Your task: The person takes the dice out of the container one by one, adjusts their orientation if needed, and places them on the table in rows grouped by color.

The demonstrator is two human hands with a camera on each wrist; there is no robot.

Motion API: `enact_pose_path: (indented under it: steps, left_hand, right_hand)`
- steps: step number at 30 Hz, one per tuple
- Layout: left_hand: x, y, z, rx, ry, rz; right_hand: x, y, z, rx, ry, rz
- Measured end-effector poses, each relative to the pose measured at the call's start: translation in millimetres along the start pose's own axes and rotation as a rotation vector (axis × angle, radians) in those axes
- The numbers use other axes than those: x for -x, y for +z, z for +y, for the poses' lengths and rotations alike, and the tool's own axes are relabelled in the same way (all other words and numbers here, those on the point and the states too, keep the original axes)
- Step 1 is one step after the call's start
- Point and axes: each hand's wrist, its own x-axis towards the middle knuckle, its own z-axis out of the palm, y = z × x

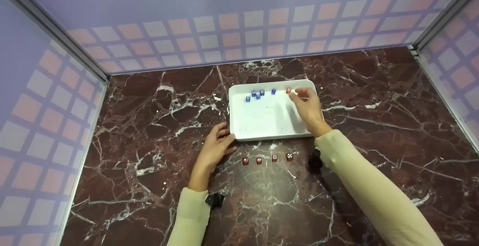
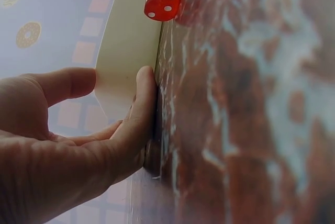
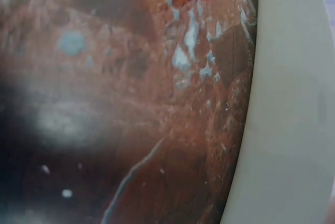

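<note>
While left hand [image 1: 217,146] steadying tray [image 1: 262,122], right hand [image 1: 308,109] seemingly pinching red die [image 1: 288,91].

No words, labels or brands can be read anywhere. The only signs are white pips on the dice: the red die [image 2: 162,1] in the left wrist view shows a three-pip face and what looks like four on another, though its edge is cropped.
</note>
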Motion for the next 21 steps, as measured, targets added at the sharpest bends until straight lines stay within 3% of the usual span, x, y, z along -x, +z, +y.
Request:
enact_pose_path:
  steps: [11, 21]
  left_hand:
    - [-1.7, 0.2, -0.1, 0.011, -0.006, 0.009]
    - [-3.1, 1.6, -0.5, 0.015, 0.001, -0.009]
  right_hand:
    - [-12.4, 5.6, -8.7, 0.008, 0.027, -0.033]
    - [-21.3, 13.0, -12.0, -0.054, 0.121, 0.016]
